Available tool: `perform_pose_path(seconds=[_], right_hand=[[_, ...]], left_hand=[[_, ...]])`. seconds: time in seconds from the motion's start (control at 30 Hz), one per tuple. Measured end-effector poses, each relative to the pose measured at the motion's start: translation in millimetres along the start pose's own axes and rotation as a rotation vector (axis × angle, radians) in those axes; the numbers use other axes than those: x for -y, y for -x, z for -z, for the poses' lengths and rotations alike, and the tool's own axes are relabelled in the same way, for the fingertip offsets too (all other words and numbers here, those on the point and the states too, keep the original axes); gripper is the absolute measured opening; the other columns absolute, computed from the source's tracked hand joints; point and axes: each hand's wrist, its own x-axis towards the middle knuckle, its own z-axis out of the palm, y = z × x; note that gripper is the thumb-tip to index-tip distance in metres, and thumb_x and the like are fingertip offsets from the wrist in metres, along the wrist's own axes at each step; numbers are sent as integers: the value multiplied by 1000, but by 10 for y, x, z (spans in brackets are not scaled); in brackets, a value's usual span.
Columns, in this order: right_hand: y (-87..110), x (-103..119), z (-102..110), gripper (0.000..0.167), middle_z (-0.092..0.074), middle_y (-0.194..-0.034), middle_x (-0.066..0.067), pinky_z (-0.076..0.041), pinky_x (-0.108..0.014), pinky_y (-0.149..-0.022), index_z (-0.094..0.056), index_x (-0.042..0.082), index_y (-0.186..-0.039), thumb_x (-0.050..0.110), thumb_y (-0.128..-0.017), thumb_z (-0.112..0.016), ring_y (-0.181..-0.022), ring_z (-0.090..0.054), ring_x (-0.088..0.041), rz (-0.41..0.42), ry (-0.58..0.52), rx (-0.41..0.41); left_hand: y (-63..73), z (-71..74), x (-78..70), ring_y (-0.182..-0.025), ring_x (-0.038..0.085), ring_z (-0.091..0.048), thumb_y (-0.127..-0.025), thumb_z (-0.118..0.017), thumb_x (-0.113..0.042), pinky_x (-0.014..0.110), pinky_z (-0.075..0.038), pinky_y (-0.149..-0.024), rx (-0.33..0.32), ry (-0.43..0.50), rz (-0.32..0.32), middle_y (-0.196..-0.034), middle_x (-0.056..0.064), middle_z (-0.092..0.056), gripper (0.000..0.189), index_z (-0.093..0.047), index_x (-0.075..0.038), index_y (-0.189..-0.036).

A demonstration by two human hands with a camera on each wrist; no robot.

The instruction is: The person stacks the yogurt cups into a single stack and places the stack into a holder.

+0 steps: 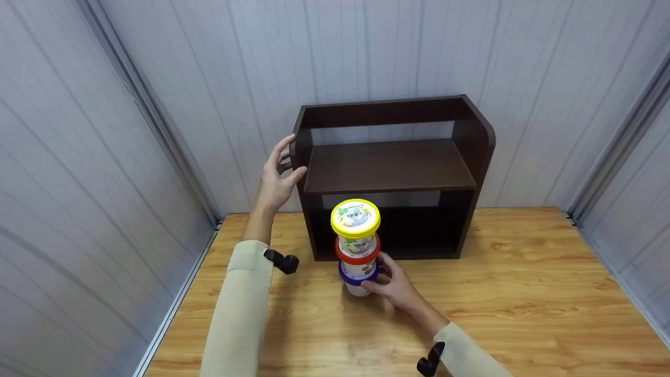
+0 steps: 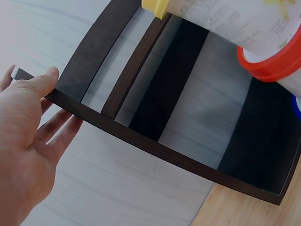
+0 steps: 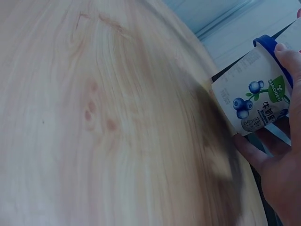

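Observation:
Three white printed tubs stand stacked in front of a dark brown two-tier shelf [image 1: 390, 165]. The top tub [image 1: 356, 219] has a yellow lid, the middle tub [image 1: 358, 251] a red lid and the bottom tub [image 3: 254, 92] a blue lid with blueberries printed on its side. My right hand [image 1: 396, 285] grips the bottom tub from the right, its thumb at the blue lid. My left hand [image 1: 277, 175] holds the shelf's left side panel [image 2: 155, 147], with the thumb on its front edge and the fingers along the outer face.
The shelf stands on a wood-grain table [image 1: 518, 293], near the back wall [image 1: 251, 63]. Its lower compartment [image 1: 419, 230] opens just behind the stack. Pale panel walls close in the left and right sides. Black camera mounts [image 1: 282, 261] sit on both sleeves.

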Motion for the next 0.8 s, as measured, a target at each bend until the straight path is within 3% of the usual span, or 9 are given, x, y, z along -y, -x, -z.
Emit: perform_pose_path(seconds=[0.27, 0.53, 0.8], right_hand=[[35, 122, 85, 80, -55, -163, -33, -56, -61, -121, -44, -1, -165, 18, -100, -87, -153, -54, -54, 45, 31, 12], [62, 270, 155, 82, -55, -164, -31, -62, -56, -113, -45, 4, -167, 20, -99, -89, -151, -55, -53, 39, 11, 12], [80, 406, 243, 79, -60, -160, -28, -63, -51, -111, -46, 3, -166, 18, -100, -88, -148, -59, -47, 57, 11, -1]], left_hand=[[-7, 2, 9, -151, 37, -60, -104, -73, 8, 54, -48, -129, -2, -5, -11, -159, 26, -64, 74, -46, -10, -170], [6, 12, 2, -152, 36, -59, -104, -74, 7, 55, -47, -130, -3, -25, -17, -161, 22, -62, 73, -47, -10, -169], [7, 32, 18, -152, 38, -59, -104, -72, 8, 54, -47, -130, 3, -17, -10, -159, 26, -63, 73, -45, -10, -170]])
